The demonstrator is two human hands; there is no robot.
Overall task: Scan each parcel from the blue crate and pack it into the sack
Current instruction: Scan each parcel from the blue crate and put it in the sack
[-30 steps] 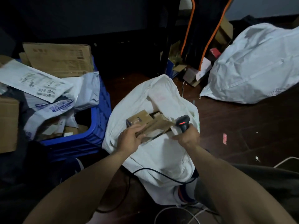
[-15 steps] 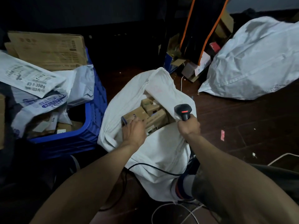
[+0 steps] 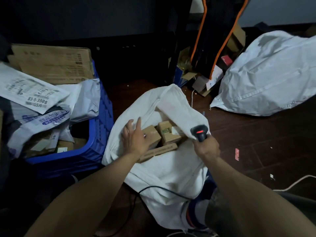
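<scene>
The open white sack (image 3: 171,171) lies on the floor in the middle, with several brown cardboard parcels (image 3: 168,134) showing in its mouth. My left hand (image 3: 135,137) hovers over the sack's left side with fingers spread, holding nothing. My right hand (image 3: 206,147) grips a black barcode scanner (image 3: 200,132) with a red light, at the sack's right rim. The blue crate (image 3: 95,134) stands at the left, piled with grey mailer bags (image 3: 51,117) and a flat cardboard box (image 3: 53,64).
A second, filled white sack (image 3: 266,76) lies at the back right. Black-and-orange frame legs (image 3: 212,38) and scattered cardboard scraps stand behind the open sack. The scanner's black cable (image 3: 153,188) runs across the sack's front. A white cord (image 3: 297,182) lies at the right.
My left hand let go of the cardboard parcel, which now lies in the sack, and lifted away leftward with fingers spread. My right hand with the scanner stayed at the sack's right rim.
</scene>
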